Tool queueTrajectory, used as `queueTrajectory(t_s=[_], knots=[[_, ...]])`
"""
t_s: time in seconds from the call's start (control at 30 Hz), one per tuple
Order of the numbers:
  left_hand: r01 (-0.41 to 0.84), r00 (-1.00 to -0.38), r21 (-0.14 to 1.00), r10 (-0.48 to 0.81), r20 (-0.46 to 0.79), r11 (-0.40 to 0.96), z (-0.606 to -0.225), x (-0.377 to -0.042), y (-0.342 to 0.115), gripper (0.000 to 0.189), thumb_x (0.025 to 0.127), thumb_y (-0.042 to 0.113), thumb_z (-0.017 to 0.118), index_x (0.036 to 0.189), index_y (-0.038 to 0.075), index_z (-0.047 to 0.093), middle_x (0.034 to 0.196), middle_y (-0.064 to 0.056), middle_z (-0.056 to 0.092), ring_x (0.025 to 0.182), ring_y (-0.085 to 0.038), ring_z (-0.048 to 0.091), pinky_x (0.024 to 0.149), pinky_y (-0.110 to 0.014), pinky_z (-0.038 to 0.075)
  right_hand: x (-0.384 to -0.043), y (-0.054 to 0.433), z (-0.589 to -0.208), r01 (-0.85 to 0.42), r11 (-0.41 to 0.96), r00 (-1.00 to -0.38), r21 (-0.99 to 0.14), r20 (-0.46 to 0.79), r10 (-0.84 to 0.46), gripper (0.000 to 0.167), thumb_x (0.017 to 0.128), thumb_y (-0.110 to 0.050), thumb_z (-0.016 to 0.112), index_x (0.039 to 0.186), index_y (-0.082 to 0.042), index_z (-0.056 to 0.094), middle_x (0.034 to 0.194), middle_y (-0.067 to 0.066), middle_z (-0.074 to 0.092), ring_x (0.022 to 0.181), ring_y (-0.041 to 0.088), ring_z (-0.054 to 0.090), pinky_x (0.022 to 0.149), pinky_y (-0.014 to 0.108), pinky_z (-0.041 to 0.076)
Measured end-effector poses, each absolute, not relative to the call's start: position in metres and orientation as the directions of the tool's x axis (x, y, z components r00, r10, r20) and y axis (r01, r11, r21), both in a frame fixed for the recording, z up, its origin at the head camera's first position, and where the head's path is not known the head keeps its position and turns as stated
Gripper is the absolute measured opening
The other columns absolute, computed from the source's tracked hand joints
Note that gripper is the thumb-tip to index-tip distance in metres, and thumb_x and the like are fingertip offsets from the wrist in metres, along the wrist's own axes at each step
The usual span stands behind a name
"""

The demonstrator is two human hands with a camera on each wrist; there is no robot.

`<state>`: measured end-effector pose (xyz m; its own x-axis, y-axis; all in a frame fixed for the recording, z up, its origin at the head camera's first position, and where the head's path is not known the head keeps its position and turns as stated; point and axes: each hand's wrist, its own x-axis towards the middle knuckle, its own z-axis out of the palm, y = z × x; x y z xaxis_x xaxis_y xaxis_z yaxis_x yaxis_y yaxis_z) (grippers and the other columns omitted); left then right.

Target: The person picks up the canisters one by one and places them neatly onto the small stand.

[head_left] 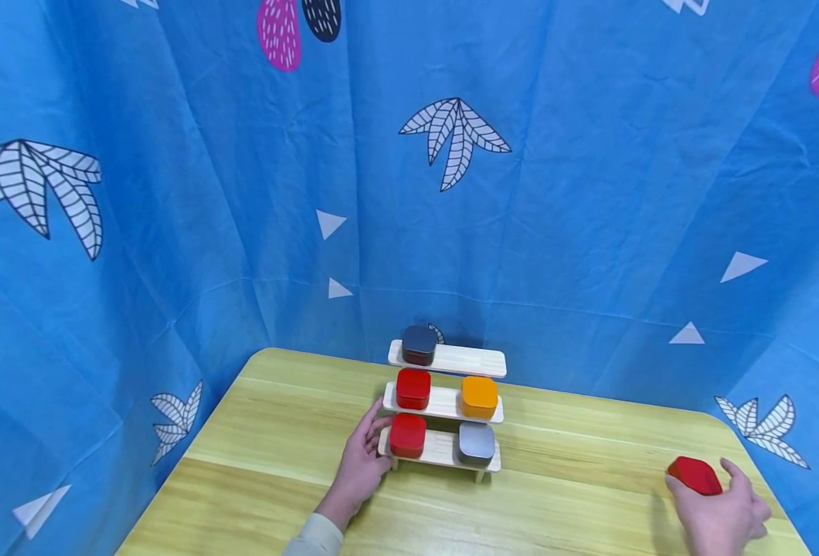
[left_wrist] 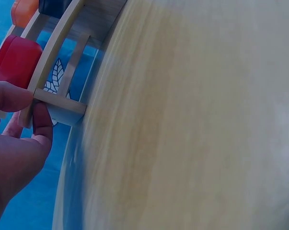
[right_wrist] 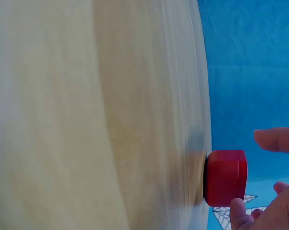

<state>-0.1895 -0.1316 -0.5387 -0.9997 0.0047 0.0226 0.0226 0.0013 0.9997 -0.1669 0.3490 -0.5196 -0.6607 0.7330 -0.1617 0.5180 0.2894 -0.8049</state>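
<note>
The left hand (head_left: 361,463) is at the left end of the three-tier pale wooden step shelf (head_left: 451,359), thumb and fingers pinching the frame by its lowest board, right beside the red rounded-square tin (head_left: 407,435) on that bottom step. From the left wrist view the thumb sits on top of the wooden crosspiece and a finger tucks under it, so that is a firm hold on the shelf.

Over on the far right of the light wooden table (head_left: 277,448), the right hand (head_left: 718,513) is cupped around a loose red rounded-square tin (head_left: 694,475). It rests on the tabletop, near the right edge. The fingers curve past it and the thumb is by its near side, but I cannot tell whether they have closed on it.

So the loose tin lies well apart from the shelf, off to its right, and the right hand is plainly the nearer one. The shelf's boards run left to right across the table.
</note>
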Motion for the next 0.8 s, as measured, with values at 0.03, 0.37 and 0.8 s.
queueTrajectory(t_s=[0.03,0.37,0.8], knots=[[0.022,-1.0,1.0,0.004,0.022,0.005,-0.541,-0.191,-0.132,0.1,0.077,-0.026,0.056,0.159,0.026,0.03,0.143,-0.014,0.048,0.121,-0.033,0.05,0.082,-0.033,0.053,-0.167,0.35,-0.519,0.524,0.286,-0.659,-0.802,-0.169,0.732,0.095,0.083,-0.016,0.074,0.158,-0.006,0.018,0.153,0.037,0.005,0.138,0.057,0.004,0.089,0.072,0.039],[0.029,-1.0,1.0,-0.005,0.029,-0.003,-0.546,-0.192,-0.132,0.1,0.078,-0.024,0.058,0.159,0.026,0.028,0.144,-0.01,0.049,0.12,-0.03,0.05,0.081,-0.033,0.052,-0.169,0.355,-0.52,0.557,0.289,-0.665,-0.779,-0.209,0.717,0.097,0.083,-0.019,0.075,0.158,-0.005,0.016,0.151,0.039,0.006,0.137,0.058,0.005,0.085,0.072,0.041],[0.036,-0.999,0.999,0.004,0.036,0.004,-0.544,-0.192,-0.133,0.1,0.077,-0.025,0.057,0.158,0.028,0.031,0.143,-0.009,0.05,0.12,-0.031,0.051,0.082,-0.035,0.053,-0.177,0.359,-0.524,0.552,0.277,-0.676,-0.786,-0.228,0.701,0.098,0.081,-0.014,0.076,0.159,-0.006,0.015,0.149,0.04,0.009,0.136,0.059,0.007,0.08,0.07,0.042]])
